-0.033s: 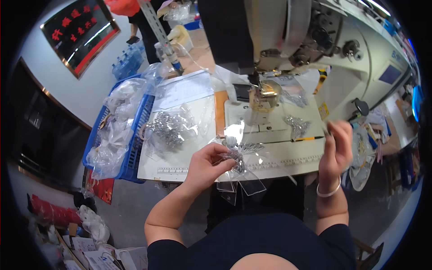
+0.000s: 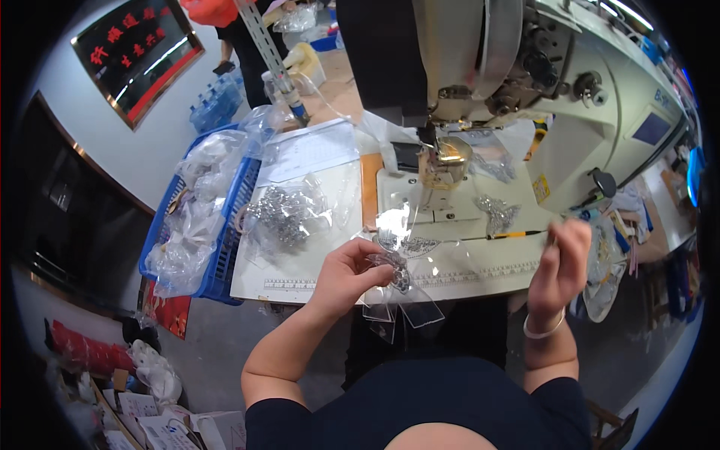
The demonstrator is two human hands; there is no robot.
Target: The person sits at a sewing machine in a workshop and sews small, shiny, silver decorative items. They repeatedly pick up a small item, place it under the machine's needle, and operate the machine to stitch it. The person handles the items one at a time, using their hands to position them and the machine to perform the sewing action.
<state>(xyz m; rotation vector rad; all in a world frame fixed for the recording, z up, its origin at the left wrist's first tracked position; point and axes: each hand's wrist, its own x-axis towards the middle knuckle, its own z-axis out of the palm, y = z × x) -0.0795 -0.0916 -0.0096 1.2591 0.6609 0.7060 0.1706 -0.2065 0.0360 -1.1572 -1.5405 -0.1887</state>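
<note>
Beaded pieces handled at the sewing machine.
Left hand has its grip pinched on a beaded piece; right hand, at 3 o'clock, pinches a thin stick.

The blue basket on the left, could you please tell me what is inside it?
The blue basket holds crumpled clear plastic bags. Their contents, and anything beneath them, are covered.

basket left of table; sewing machine behind
</note>
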